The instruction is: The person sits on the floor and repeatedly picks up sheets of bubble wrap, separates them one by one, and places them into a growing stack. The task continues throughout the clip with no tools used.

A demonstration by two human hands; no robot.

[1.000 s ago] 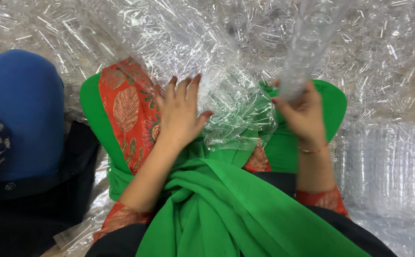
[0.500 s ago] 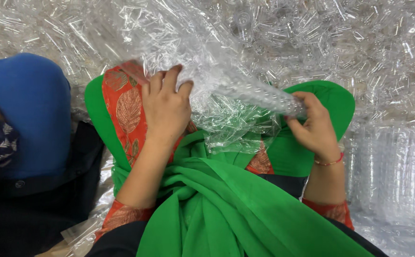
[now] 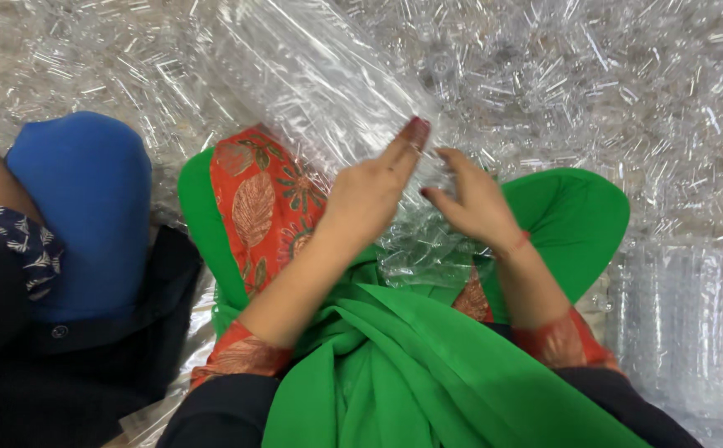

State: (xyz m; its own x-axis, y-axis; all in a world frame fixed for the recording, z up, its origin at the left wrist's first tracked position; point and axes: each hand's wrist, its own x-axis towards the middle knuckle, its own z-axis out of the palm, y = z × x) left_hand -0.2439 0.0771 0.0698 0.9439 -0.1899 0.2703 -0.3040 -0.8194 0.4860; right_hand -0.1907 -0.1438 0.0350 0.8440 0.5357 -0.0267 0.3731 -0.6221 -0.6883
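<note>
A long stack of clear plastic pieces [image 3: 320, 91] lies slanted from the upper left down onto my lap. My left hand [image 3: 374, 195] grips its near side, fingers stretched along the plastic. On the other side of the stack's lower end is my right hand [image 3: 477, 203], its fingers curled against the stack. More crumpled clear plastic [image 3: 428, 257] sits in my lap under both hands, on green cloth [image 3: 428, 357] and orange patterned fabric [image 3: 262, 207].
Heaps of loose clear plastic pieces [image 3: 594, 83] cover the floor all around. Neat rows of stacked clear pieces [image 3: 693, 323] lie at the right. Another person's blue-clad knee [image 3: 88, 207] and dark clothing are close at the left.
The stack has swung from upright at the right to slanting across toward the upper left. My hands have drawn together onto its lower end.
</note>
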